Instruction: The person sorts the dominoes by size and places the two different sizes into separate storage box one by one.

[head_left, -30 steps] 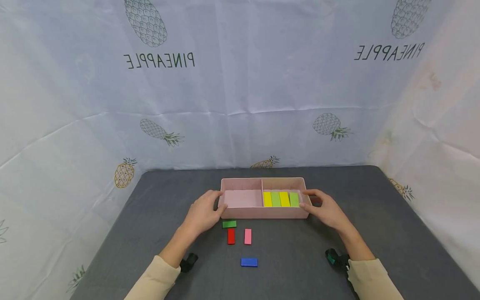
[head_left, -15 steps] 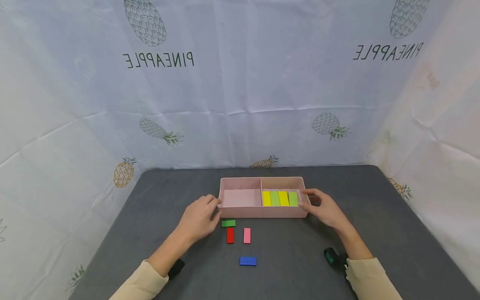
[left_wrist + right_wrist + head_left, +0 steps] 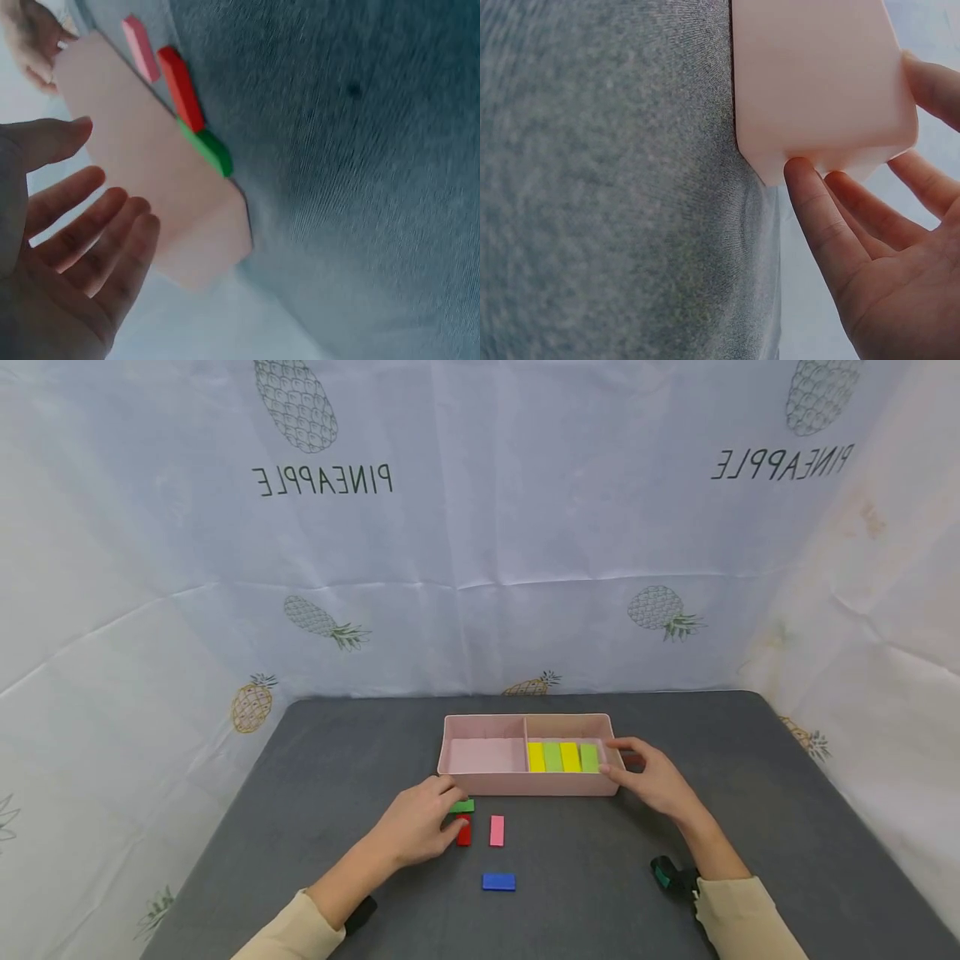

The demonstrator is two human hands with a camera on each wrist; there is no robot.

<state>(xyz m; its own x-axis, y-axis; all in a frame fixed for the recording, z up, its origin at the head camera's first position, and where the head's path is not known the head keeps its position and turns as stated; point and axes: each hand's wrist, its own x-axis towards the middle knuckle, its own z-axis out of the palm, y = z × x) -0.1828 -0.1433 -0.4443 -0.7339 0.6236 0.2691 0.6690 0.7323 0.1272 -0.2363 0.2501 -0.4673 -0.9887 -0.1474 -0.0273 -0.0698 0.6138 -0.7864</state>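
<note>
A pink two-compartment box (image 3: 495,784) stands toward the back of the table, its left compartment bare. In the right compartment lie two yellow blocks (image 3: 571,757) and two light green blocks (image 3: 552,757). My right hand (image 3: 654,781) grips the box's right end; in the right wrist view the thumb is at the rim and fingertips meet the end wall. My left hand (image 3: 417,823), fingers spread and relaxed, hovers over a green block (image 3: 463,807) and a red block (image 3: 464,834), partly covering both in the head view. The left wrist view shows nothing in its palm.
A pink block (image 3: 497,831) lies right of the red one, and a blue block (image 3: 498,882) lies nearer the front. Dark cloth covers the table (image 3: 577,910). A pineapple-print curtain (image 3: 480,527) rises behind it.
My left hand has let go of the box's left end and moved toward the front, over the green and red blocks. My right hand has stayed at the box's right end.
</note>
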